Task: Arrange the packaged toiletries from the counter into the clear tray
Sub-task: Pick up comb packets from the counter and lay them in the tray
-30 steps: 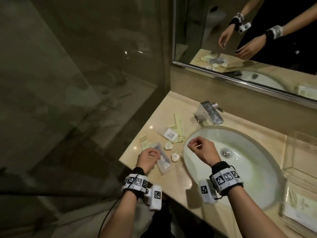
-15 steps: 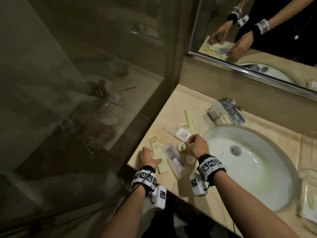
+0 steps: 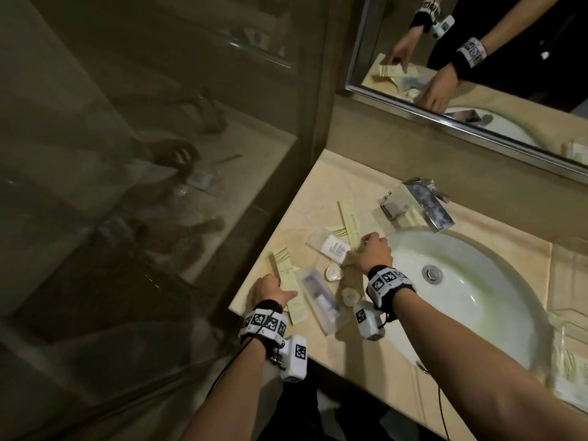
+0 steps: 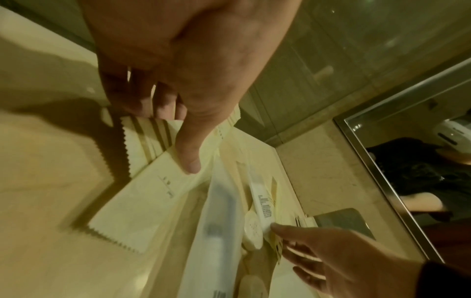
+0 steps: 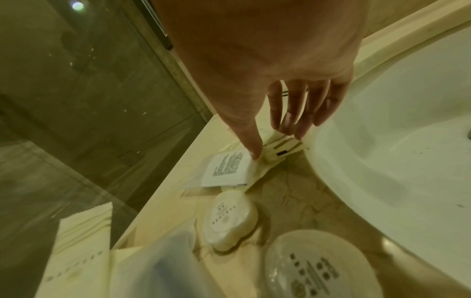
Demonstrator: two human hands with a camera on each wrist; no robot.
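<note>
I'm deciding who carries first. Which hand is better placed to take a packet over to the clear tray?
Probably the right hand: it already pinches a small striped packet beside the sink, and the clear tray sits on its side. The left hand holds a long sachet at the far end.

no text can be read anywhere; the white label (image 5: 226,168) on a clear packet carries lines of small print, too blurred to make out; the cream sachet (image 4: 142,197) bears a short faint printed word, illegible; the round soap wrapper (image 5: 314,268) shows dots and tiny print; the wristbands (image 3: 386,278) carry black-and-white square code markers
</note>
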